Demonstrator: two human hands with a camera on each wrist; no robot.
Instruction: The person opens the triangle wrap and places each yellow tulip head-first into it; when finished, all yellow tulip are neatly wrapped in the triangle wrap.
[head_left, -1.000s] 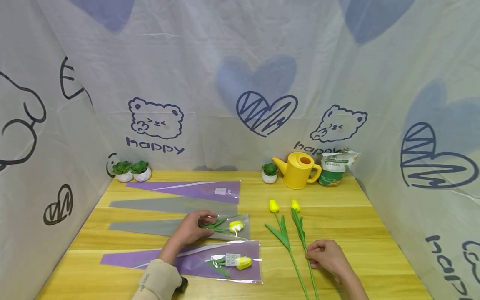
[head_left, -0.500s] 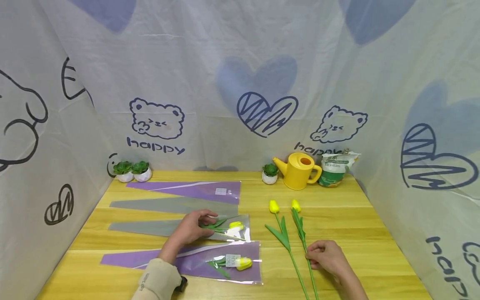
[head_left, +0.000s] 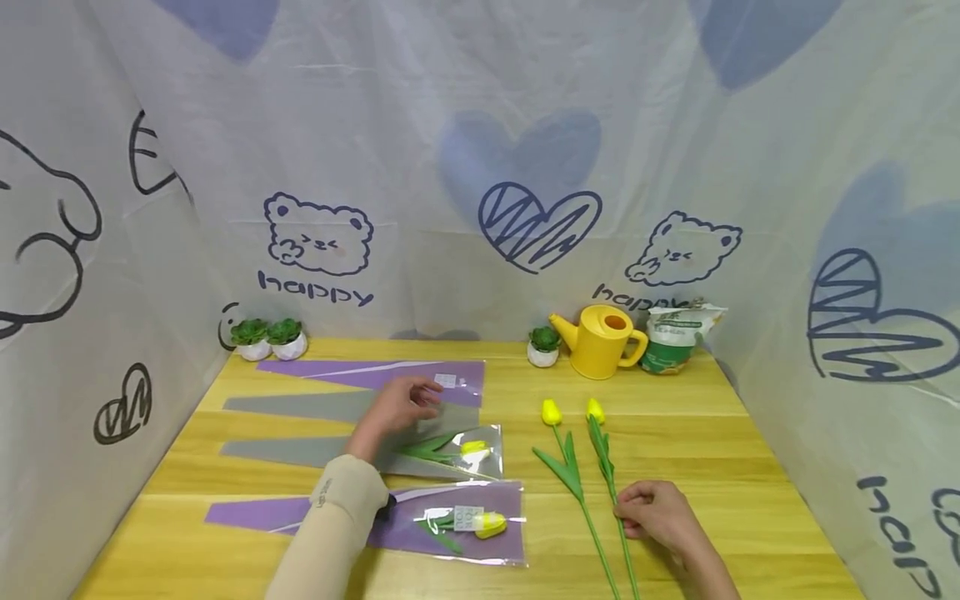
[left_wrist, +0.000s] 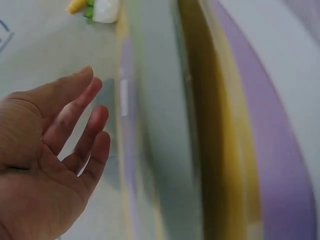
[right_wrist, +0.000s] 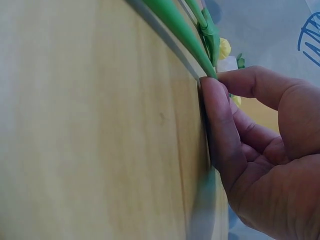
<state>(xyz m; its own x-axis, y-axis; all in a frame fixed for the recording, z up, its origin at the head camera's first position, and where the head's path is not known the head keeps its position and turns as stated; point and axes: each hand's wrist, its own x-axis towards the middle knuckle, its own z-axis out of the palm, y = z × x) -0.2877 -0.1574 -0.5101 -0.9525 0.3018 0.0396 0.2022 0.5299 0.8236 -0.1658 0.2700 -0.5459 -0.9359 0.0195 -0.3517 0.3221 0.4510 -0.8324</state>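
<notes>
The left hand point(head_left: 401, 403) hovered with its fingers point(left_wrist: 85, 125) loosely straight and spread, holding nothing, over the wide end of a grey sleeve point(head_left: 330, 407). The wrist view was blurred, so whether the fingertips touched the film could not be told. The right hand point(head_left: 654, 514) lay curled on the table point(head_left: 720, 467), thumb and forefinger pinching the thin green stem of the right tulip point(head_left: 609, 477) about midway along its length.

The sleeves were flat, glossy plastic cones, tapering to a point at the left: four in all, two purple and two grey, laid in a row from far to near. The far purple sleeve point(head_left: 375, 374) and the grey one under the hand looked empty. The second grey sleeve point(head_left: 322, 451) held a tulip point(head_left: 474, 448), and so did the near purple sleeve point(head_left: 300, 512), where a yellow bud point(head_left: 489, 525) lay beside a small white label.

Two bare tulips lay side by side right of the sleeves (smooth, likely artificial), the left one point(head_left: 564, 471) untouched, each with a yellow bud and long pointed leaves.

At the back stood three small potted succulents in white pots, two point(head_left: 268, 338) in the left corner and one point(head_left: 543, 346) beside a yellow plastic watering can point(head_left: 602, 340), with a crumpled bag point(head_left: 673, 337) just right of it. The table was pale wood with visible grain.
</notes>
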